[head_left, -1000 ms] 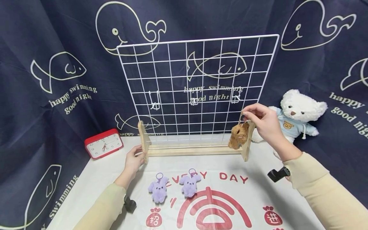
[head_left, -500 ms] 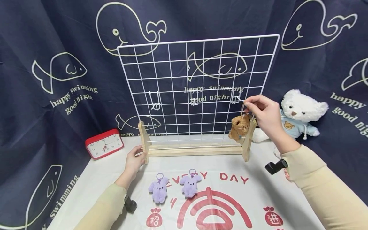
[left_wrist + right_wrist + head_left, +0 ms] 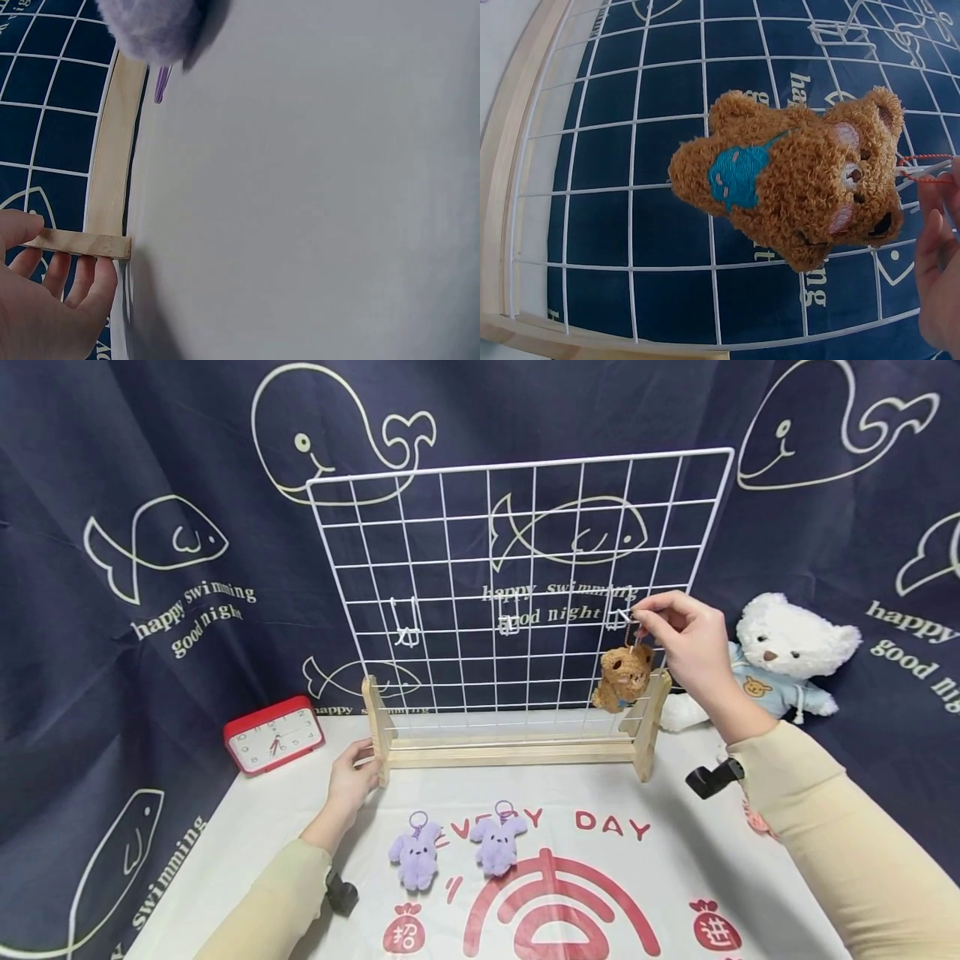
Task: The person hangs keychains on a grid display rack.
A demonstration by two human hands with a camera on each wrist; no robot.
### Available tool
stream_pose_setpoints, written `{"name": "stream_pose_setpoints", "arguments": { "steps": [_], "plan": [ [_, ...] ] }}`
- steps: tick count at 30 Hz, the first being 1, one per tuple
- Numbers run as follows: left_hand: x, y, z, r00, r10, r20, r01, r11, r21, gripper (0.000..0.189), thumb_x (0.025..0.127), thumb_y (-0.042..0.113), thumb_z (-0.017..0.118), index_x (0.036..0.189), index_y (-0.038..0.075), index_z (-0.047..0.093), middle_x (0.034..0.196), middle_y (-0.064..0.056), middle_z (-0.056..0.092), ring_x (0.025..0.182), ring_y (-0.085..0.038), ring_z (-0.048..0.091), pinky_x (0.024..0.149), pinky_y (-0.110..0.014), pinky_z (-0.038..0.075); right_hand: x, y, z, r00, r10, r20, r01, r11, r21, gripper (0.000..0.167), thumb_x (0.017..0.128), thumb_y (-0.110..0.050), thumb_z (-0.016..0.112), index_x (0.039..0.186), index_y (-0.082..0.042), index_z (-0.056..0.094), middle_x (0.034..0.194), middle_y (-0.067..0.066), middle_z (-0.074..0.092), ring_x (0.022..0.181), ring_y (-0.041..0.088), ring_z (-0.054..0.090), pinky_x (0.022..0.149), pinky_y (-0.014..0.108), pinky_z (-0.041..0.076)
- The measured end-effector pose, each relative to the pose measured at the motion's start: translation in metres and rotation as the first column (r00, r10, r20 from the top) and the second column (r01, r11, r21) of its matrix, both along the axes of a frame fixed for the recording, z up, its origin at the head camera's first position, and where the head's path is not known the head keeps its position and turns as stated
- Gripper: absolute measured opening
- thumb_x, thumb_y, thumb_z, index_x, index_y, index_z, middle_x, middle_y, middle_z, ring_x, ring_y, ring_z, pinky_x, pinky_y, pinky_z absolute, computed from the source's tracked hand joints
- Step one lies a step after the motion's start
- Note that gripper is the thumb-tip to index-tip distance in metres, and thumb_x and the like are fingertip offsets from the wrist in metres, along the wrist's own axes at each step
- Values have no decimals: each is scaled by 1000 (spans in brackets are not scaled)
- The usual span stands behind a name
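My right hand [image 3: 690, 639] pinches the thin loop of a brown teddy bear keychain [image 3: 625, 675], which hangs below the fingertips in front of the white wire grid [image 3: 517, 467]. Those fingertips are right at the rightmost white hook [image 3: 618, 620]. Seen from the right wrist, the bear [image 3: 795, 180] has a blue patch on its belly, and a reddish cord [image 3: 926, 157] runs from its head to the fingers. Down at the left, my left hand [image 3: 351, 781] grips the left upright of the wooden stand [image 3: 510, 753], thumb on one side and fingers on the other [image 3: 82, 244].
Two purple plush keychains [image 3: 416, 857] with rings lie on the white tablecloth before the stand. Two more hooks [image 3: 407, 635] hang on the grid. A red clock [image 3: 273, 739] stands at left, a white teddy bear [image 3: 772, 643] sits at right behind my right arm.
My right hand has risen with the brown bear, from beside the stand's right upright to the rightmost hook. My left hand has stayed on the stand.
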State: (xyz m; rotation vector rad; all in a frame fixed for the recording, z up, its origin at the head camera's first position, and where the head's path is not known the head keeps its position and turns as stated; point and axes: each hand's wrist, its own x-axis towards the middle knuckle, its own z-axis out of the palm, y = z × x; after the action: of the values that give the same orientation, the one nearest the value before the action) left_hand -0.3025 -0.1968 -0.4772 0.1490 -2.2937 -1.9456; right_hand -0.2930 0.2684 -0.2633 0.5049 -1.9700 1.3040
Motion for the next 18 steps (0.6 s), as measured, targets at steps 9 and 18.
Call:
{"name": "stream_pose_setpoints", "arguments": {
  "steps": [9,18],
  "plan": [
    [-1,-1,-1,1000,2,4,-2,1000,14,44,99,0,62,141,-4,53,132,-28,56,105,-23,62,73,-22,57,-8,1,-1,998,-33,48,32,999,23,15,97,1,68,105,13,69,83,-11,70,66,1,63,60,13,47],
    [-1,-1,-1,1000,2,4,-2,1000,27,45,98,0,62,141,-4,53,132,-29,56,103,-20,61,71,-22,56,4,-12,10,997,-24,68,21,999,47,15,98,1,65,104,15,67,83,-21,67,66,-2,62,60,12,45]
  ]
}}
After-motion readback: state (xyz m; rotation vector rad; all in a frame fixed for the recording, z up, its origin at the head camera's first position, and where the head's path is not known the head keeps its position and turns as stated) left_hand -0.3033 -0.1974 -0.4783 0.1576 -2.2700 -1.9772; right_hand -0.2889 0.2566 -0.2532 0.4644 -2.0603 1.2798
